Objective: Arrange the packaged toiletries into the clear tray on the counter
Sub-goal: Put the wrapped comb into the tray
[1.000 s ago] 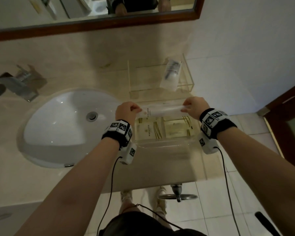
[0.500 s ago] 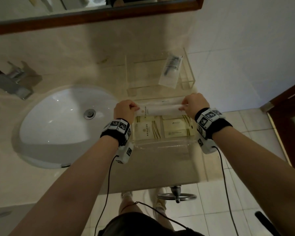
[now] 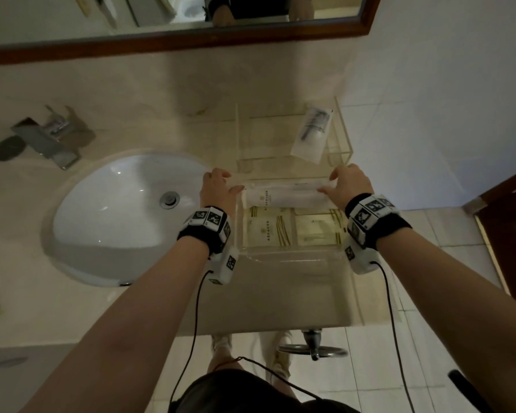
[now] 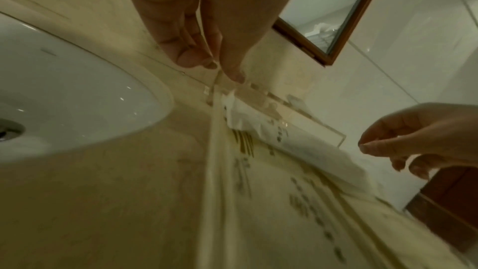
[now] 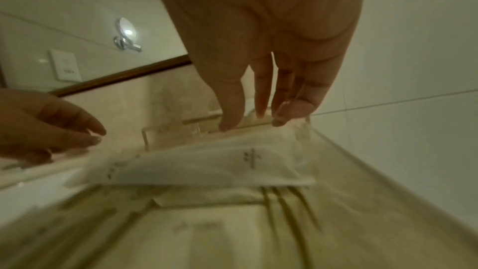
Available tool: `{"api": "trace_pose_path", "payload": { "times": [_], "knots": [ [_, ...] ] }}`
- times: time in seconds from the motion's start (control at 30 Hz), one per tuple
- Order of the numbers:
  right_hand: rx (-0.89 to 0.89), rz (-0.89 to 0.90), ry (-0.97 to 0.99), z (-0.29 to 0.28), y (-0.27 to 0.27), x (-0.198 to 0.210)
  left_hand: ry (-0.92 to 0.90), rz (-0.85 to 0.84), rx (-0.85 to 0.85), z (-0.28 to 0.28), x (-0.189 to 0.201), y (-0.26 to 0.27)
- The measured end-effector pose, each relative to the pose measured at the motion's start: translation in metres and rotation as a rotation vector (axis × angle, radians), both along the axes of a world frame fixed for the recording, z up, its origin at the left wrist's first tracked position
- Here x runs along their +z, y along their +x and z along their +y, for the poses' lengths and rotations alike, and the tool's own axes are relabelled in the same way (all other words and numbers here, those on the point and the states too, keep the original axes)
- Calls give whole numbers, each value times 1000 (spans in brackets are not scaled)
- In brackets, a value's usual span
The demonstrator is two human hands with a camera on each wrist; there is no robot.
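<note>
**K:** Grip check: both hands spread, fingers near straight. Left hand (image 3: 218,190) has fingertips (image 4: 232,73) at the tray's left wall, just above the white sachet (image 3: 283,198); real contact not clear from the left wrist view. Right hand (image 3: 347,186) has fingertips (image 5: 227,124) touching the sachet's far right edge. No pinch on either side.

**M:** Where's the sachet sitting?

**K:** Inside the clear tray (image 3: 289,253), along the back wall, half over the two flat beige packets (image 3: 268,231). Long axis runs left-right, one end under each hand, so neither is nearer.

**M:** Anything left out?

**K:** One more clear-wrapped item (image 3: 312,134), leaning in the acrylic stand (image 3: 343,135) behind the tray. It lies farther back and to the right. I'd judge the right hand closer for it.
</note>
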State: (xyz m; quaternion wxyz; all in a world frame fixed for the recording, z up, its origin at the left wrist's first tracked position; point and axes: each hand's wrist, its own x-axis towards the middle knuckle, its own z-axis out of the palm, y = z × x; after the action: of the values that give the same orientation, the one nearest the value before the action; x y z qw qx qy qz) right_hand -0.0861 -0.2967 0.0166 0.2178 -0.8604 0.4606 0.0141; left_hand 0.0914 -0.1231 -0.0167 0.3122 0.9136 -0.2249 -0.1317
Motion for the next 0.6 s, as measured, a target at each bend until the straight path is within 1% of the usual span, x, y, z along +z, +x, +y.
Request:
{"api": "trace_pose_path", "payload": {
  "times": [0.13,0.23,0.3,0.4,0.6],
  "knots": [
    [82,-64,-7,15,27,22,-19,24,41,26,19,10],
    [213,-136,6,43,66,43,3,25,117,69,32,28],
    [305,-157,58,68,96,49,-7,32,194,107,36,41],
    [430,-140,116,113,143,51,13,24,301,170,37,61],
    [743,-74,129,240,234,51,88,57,525,311,29,106]
  ]
}}
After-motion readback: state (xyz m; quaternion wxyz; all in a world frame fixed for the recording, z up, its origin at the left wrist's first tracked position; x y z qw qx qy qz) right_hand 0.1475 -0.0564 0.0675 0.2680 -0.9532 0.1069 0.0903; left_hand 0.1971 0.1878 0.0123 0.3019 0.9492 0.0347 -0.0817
